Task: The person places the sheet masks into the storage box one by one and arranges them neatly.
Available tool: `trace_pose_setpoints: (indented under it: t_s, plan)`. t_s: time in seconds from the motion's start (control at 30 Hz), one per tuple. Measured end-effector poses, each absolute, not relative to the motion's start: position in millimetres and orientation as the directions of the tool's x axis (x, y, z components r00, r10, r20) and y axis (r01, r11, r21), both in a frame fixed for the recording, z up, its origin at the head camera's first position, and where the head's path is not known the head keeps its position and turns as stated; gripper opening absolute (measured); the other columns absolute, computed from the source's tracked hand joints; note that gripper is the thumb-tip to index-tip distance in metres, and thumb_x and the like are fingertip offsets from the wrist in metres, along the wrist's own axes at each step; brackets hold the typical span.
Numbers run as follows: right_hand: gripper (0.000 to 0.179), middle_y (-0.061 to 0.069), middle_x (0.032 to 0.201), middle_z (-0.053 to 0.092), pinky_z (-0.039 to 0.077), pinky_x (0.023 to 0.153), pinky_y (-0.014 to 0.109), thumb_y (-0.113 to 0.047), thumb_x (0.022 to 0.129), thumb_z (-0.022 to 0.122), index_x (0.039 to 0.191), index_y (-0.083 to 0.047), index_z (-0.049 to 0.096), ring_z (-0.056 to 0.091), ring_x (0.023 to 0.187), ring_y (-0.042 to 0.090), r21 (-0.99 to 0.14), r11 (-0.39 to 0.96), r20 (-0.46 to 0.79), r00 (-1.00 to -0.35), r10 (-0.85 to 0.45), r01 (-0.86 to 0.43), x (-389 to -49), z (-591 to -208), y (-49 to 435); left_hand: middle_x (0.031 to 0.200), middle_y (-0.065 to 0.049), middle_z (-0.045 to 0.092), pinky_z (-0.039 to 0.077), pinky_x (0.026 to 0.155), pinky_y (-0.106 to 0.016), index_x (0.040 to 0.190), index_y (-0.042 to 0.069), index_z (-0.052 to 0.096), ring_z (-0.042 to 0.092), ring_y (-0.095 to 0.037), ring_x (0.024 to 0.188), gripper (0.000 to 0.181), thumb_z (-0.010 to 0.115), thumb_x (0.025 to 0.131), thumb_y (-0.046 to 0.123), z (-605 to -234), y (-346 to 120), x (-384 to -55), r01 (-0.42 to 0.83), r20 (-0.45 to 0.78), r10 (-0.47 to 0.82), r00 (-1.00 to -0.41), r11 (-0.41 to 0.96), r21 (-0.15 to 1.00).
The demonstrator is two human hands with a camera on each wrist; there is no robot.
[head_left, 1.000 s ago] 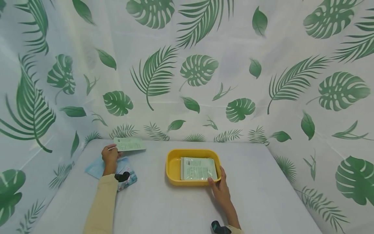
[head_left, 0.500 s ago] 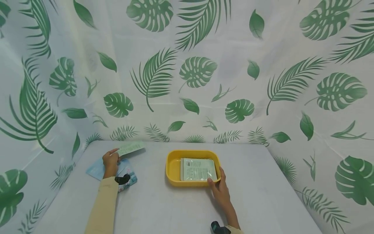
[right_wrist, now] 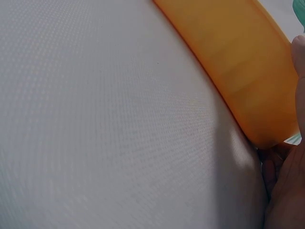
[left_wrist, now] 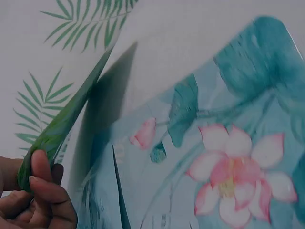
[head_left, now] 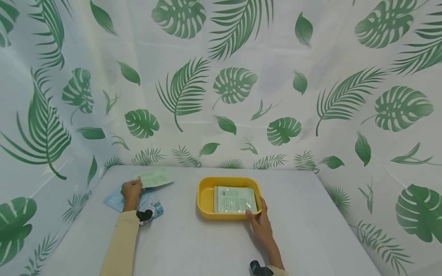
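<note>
My left hand (head_left: 131, 190) pinches the near left end of a flat pale-green sachet (head_left: 155, 179) printed with text. The left wrist view shows the sachet (left_wrist: 66, 117) almost edge-on, between thumb and fingers. Under and beside that hand lies a light-blue bag (left_wrist: 176, 191) with a pink lotus print, partly covered by the hand and wrist. With my right hand (head_left: 261, 226) I grip the near right corner of a yellow tray (head_left: 221, 216), thumb over the rim and fingers along the outer side. Inside the tray, toward its right, lie pale-green sachets (head_left: 236, 199), stacked flat.
A white cloth-like surface (head_left: 193, 249) covers the table. Curtains (head_left: 231, 115) with green leaf prints rise behind and on both sides, close to the table's back edge. Each wrist carries a black strapped device (head_left: 145, 215).
The pale-green sachet in my left hand has tipped, then come slightly lower and nearer. My right hand and the tray stay in place.
</note>
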State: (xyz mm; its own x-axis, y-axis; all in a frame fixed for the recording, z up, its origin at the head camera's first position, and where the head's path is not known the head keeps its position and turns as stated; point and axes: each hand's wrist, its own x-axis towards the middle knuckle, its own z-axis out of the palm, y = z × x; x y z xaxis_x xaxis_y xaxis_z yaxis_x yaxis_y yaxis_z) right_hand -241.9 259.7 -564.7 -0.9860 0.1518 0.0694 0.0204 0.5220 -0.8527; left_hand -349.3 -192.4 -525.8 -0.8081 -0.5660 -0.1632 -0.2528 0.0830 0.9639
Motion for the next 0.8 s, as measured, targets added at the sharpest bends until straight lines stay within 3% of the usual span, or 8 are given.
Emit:
trace_pose_setpoints:
  t_s: [0.1, 0.2, 0.3, 0.4, 0.53, 0.6, 0.67, 0.8]
  plan:
    - [0.081, 0.024, 0.16, 0.02, 0.022, 0.114, 0.063, -0.038, 0.096, 0.058, 0.157, -0.019, 0.007, 0.023, 0.145, 0.046, -0.854, 0.52, 0.08, -0.985, 0.152, 0.011, -241.1, -566.0, 258.9, 0.138, -0.034, 0.049, 0.051, 0.055, -0.026, 0.13, -0.011, 0.055, 0.061, -0.008, 0.053, 0.041, 0.047, 0.091, -0.004, -525.8, -193.9, -345.8, -0.253, -0.136, -0.52, -0.843, 0.161, 0.954]
    - [0.081, 0.023, 0.16, 0.02, 0.022, 0.115, 0.061, -0.038, 0.096, 0.059, 0.156, -0.02, 0.008, 0.023, 0.146, 0.045, -0.857, 0.515, 0.084, -0.985, 0.154, 0.007, -241.3, -566.9, 259.1, 0.138, -0.034, 0.048, 0.056, 0.06, -0.03, 0.13, -0.009, 0.056, 0.063, -0.013, 0.058, 0.041, 0.046, 0.091, -0.003, -526.3, -194.8, -345.4, -0.262, -0.104, -0.481, -0.871, 0.274, 0.926]
    - [0.081, 0.021, 0.161, 0.02, 0.021, 0.116, 0.061, -0.039, 0.096, 0.058, 0.157, -0.021, 0.006, 0.023, 0.146, 0.043, -0.86, 0.51, 0.082, -0.985, 0.151, 0.006, -241.5, -566.3, 260.1, 0.134, -0.033, 0.051, 0.053, 0.056, -0.03, 0.127, -0.006, 0.06, 0.052, -0.012, 0.054, 0.041, 0.044, 0.089, -0.001, -527.2, -194.1, -347.0, -0.243, -0.033, -0.457, -0.889, 0.409, 0.88]
    - [0.081, 0.02, 0.162, 0.018, 0.02, 0.117, 0.06, -0.039, 0.097, 0.058, 0.157, -0.022, 0.005, 0.021, 0.147, 0.042, -0.865, 0.502, 0.075, -0.986, 0.147, 0.009, -241.4, -565.4, 261.6, 0.131, -0.032, 0.054, 0.04, 0.05, -0.029, 0.123, -0.005, 0.062, 0.039, -0.015, 0.054, 0.041, 0.043, 0.087, -0.001, -527.0, -191.2, -347.4, -0.201, 0.056, -0.444, -0.894, 0.51, 0.836]
    - [0.082, 0.02, 0.162, 0.017, 0.019, 0.117, 0.059, -0.039, 0.097, 0.057, 0.157, -0.021, 0.005, 0.021, 0.147, 0.042, -0.865, 0.501, 0.068, -0.987, 0.143, 0.013, -240.9, -565.2, 262.6, 0.13, -0.033, 0.055, 0.048, 0.068, -0.045, 0.123, -0.006, 0.062, 0.056, -0.038, 0.085, 0.039, 0.046, 0.088, -0.002, -522.4, -185.1, -343.6, -0.178, 0.099, -0.453, -0.886, 0.529, 0.83]
    - [0.082, 0.02, 0.162, 0.017, 0.019, 0.117, 0.059, -0.039, 0.097, 0.057, 0.157, -0.021, 0.004, 0.02, 0.148, 0.042, -0.864, 0.503, 0.068, -0.987, 0.144, 0.014, -241.0, -565.7, 263.0, 0.129, -0.032, 0.057, 0.047, 0.075, -0.045, 0.122, -0.008, 0.062, 0.054, -0.04, 0.099, 0.039, 0.047, 0.086, -0.004, -521.1, -181.7, -342.2, -0.18, 0.104, -0.479, -0.872, 0.511, 0.841]
    - [0.082, 0.02, 0.162, 0.017, 0.019, 0.117, 0.059, -0.04, 0.097, 0.057, 0.157, -0.021, 0.005, 0.02, 0.148, 0.041, -0.865, 0.502, 0.071, -0.987, 0.145, 0.012, -241.4, -566.5, 263.2, 0.127, -0.032, 0.058, 0.047, 0.069, -0.042, 0.121, -0.009, 0.063, 0.054, -0.039, 0.089, 0.04, 0.047, 0.084, -0.006, -521.5, -180.2, -340.5, -0.189, 0.089, -0.498, -0.863, 0.482, 0.856]
    - [0.081, 0.021, 0.161, 0.018, 0.02, 0.116, 0.06, -0.041, 0.097, 0.057, 0.157, -0.02, 0.006, 0.021, 0.147, 0.042, -0.86, 0.51, 0.087, -0.986, 0.142, -0.002, -242.5, -567.6, 262.6, 0.13, -0.033, 0.055, 0.032, 0.051, -0.027, 0.124, -0.008, 0.062, 0.04, -0.019, 0.06, 0.043, 0.046, 0.084, -0.007, -522.9, -181.8, -337.1, -0.217, 0.001, -0.5, -0.866, 0.378, 0.9]
